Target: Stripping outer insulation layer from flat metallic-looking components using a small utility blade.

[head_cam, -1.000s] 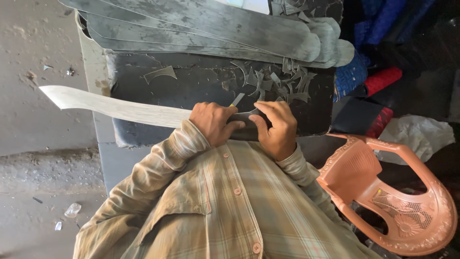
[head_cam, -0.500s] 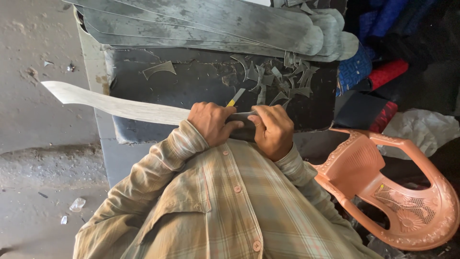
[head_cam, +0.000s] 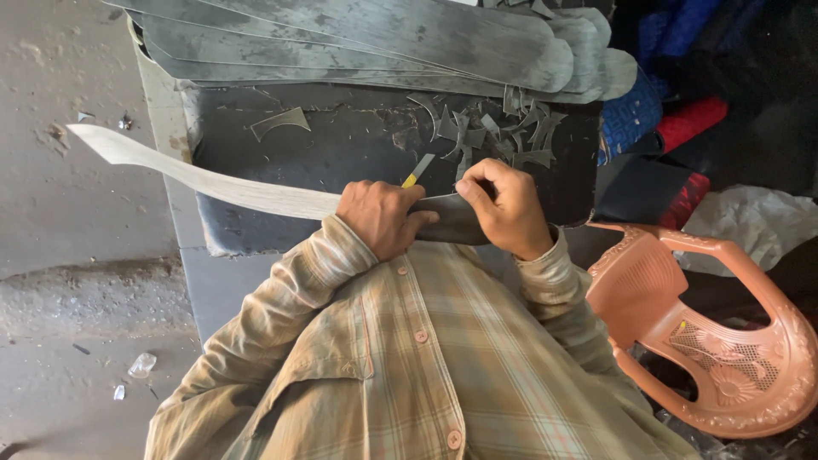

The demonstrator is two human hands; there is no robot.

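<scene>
Nearest the camera is the person's plaid shirt (head_cam: 426, 366), its sleeves running up to both hands at the near edge of a dark work surface (head_cam: 341, 162). The left hand (head_cam: 383, 217) is clamped around a long pale strip (head_cam: 204, 179) whose dark end (head_cam: 456, 223) passes under the fingers, with a small yellow-handled blade (head_cam: 417, 170) sticking out just above the knuckles. The right hand (head_cam: 509, 209) is closed on that dark end, thumb and fingers pinching its edge. The strip stretches away to the left, past the surface's edge, over the concrete floor (head_cam: 68, 221). Beyond the hands lie curled grey offcuts (head_cam: 486, 132), then a stack of long grey strips (head_cam: 383, 38). An orange plastic chair (head_cam: 707, 332) stands to the right.
</scene>
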